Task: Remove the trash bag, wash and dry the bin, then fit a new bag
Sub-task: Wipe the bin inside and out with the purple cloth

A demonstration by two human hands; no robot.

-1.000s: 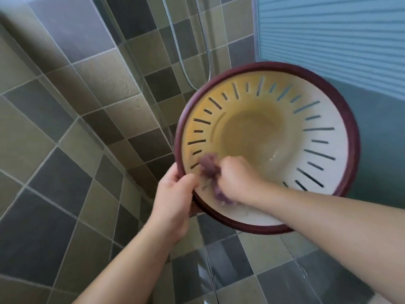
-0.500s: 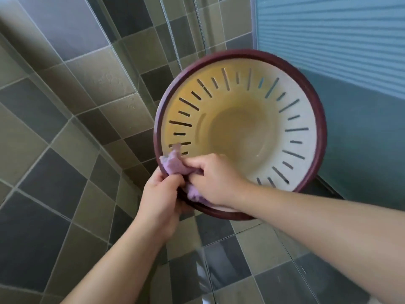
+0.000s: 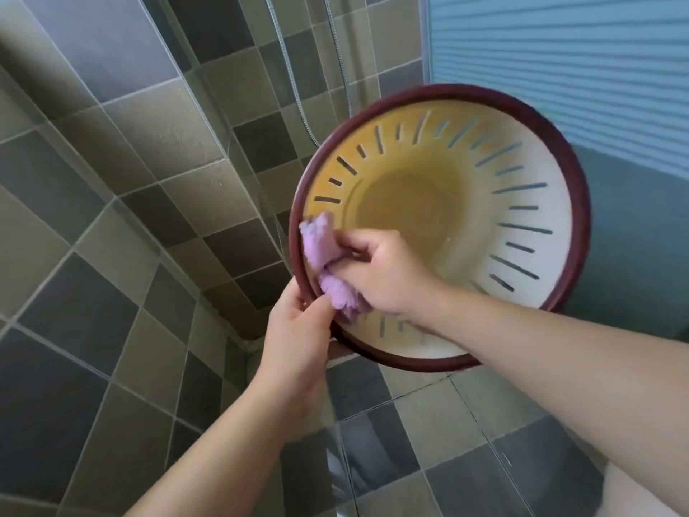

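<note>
Bin (image 3: 522, 203) — held up in a tiled shower corner, its mouth tipped toward the camera and no bag inside. The left hand (image 3: 298, 352) grips the dark red rim at lower left; the right hand (image 3: 384, 278), fingers curled round a purple cloth (image 3: 324, 263), presses it against the inner wall by the rim. Bag removal appears done; wiping is under way — the new bag remains unfitted.

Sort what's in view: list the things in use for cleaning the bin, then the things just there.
In use:
round slotted plastic bin with dark red rim
purple cloth
right hand
left hand

Just there:
metal shower hose
grey tiled wall
</note>
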